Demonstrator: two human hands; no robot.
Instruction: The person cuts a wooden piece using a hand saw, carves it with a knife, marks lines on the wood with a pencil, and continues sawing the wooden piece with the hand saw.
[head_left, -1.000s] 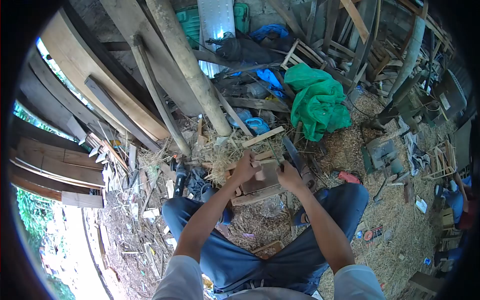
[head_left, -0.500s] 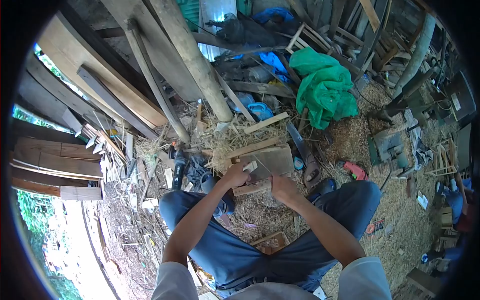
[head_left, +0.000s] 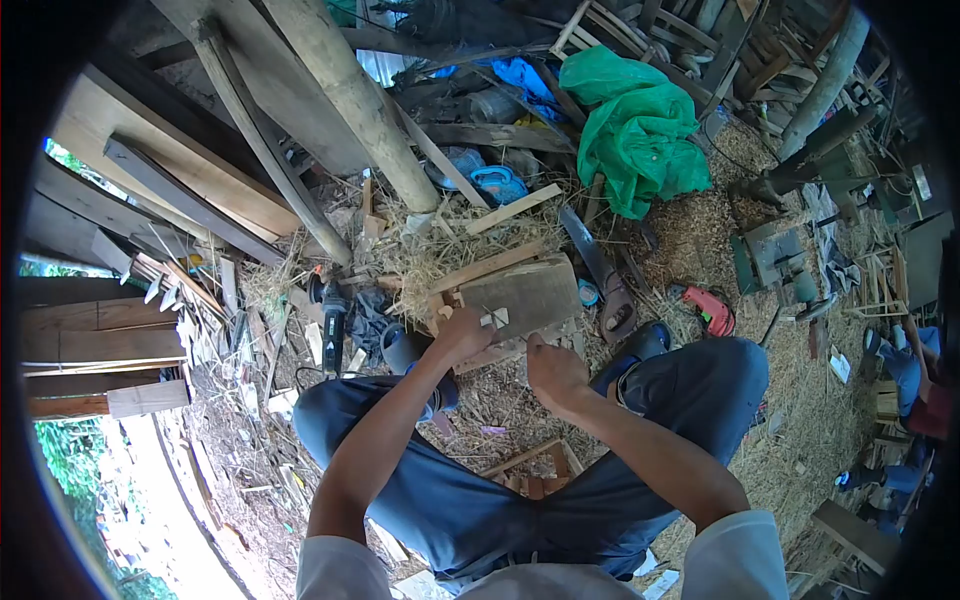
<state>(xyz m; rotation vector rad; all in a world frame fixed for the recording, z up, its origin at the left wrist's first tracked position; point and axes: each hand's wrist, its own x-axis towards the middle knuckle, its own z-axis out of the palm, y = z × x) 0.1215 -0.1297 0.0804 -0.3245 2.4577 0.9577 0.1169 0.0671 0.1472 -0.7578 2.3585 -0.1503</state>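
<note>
Pale wood piece (head_left: 498, 317) sits pinched in the left hand (head_left: 463, 335), jutting toward two o'clock over the worn board (head_left: 525, 292); the right hand (head_left: 558, 375), about four o'clock from it, curls tight (whatever it grips, I cannot tell).

The board (head_left: 525, 292) lies ahead of the person, between the two feet (head_left: 645, 343). The left hand (head_left: 466, 335) is at its near left edge, a block (head_left: 498, 317) in it; the right hand (head_left: 560, 372) is just to the right. Left of the board lies the grinder (head_left: 334, 325); right of it, the handsaw (head_left: 598, 263), then the drill (head_left: 712, 309), with a machine (head_left: 775, 256) beyond. Behind stands a post (head_left: 348, 97), planks (head_left: 160, 140) to its left, the tarp (head_left: 640, 135) to its right.
</note>
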